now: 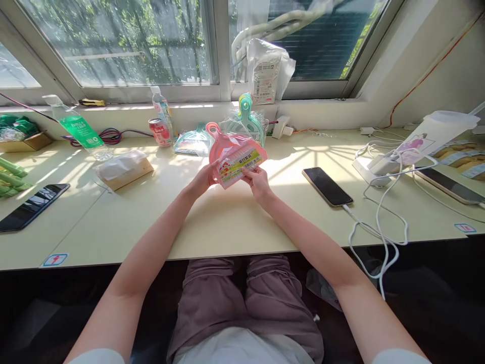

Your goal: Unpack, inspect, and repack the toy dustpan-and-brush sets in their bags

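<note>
Against the window wall, along the far side of the pale table (227, 232), a loose row of goods: a red soda can (159, 133) just beside a clear water bottle (161, 108), then a low green pack (194, 143) and an upright green pack (248, 120), both in clear film — right behind the pink dustpan pack (242, 162) and partly hidden by it. Up on the sill, a bagged parcel (266, 76) and a yellow cutter (92, 102). Off to the left, a bottle with a green label (80, 130), a tissue pack (124, 169) and a black phone (34, 207) (dark screen up). Out to the right, a phone (328, 186) on a charging lead, a white power strip (373, 167), a tall cup (435, 132) and looping white cables (379, 275) spilling over the near edge, all well apart from the work.

Between left hand (206, 182) and right hand (258, 183), the pink pack, tilted, handle end up and to the left, printed label facing back. Gripped by both: left fingers at its left edge, right thumb and fingers pinched on the lower right edge — hands near each other, yet not touching. Hard to tell whether its lowest corner meets the tabletop.
</note>
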Motion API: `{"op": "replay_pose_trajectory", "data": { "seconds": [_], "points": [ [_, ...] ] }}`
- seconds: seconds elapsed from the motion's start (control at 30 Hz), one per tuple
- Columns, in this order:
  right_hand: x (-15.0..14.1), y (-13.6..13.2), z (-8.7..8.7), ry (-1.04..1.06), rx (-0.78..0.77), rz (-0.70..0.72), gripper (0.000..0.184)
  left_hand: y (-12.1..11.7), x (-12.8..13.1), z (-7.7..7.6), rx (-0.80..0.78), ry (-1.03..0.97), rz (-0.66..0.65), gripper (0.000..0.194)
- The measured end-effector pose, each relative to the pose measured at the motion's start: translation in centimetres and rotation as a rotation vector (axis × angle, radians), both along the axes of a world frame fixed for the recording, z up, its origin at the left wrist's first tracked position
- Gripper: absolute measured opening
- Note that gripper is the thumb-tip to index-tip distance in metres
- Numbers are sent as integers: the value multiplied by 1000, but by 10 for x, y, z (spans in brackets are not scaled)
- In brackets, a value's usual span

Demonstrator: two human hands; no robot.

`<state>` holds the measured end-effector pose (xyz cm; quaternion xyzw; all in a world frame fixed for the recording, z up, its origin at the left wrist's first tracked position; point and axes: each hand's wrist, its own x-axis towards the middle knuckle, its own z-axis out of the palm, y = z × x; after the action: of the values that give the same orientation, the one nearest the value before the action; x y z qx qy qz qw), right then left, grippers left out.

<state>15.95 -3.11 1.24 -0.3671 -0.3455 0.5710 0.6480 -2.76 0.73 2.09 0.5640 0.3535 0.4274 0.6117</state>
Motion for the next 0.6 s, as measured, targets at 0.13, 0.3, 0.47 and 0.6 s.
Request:
{"op": "replay_pose_trajectory", "data": {
  "seconds": [0.13, 0.3, 0.47, 0.6],
  "points": [
    [1, 1, 1, -1, -10, -46, 23, -3, 4, -3, -1, -110, -108, 56],
    [-1, -1, 0, -1, -32, -53, 23, -7, 9, -3, 31, -139, -54, 58],
    [1, 0, -3, 38, -38, -102, 20, -18, 21, -7, -2, -135, -160, 57],
    [5, 3, -4, 72, -61, -142, 20, -21, 27, -12, -11, -132, -216, 59]
  ]
}}
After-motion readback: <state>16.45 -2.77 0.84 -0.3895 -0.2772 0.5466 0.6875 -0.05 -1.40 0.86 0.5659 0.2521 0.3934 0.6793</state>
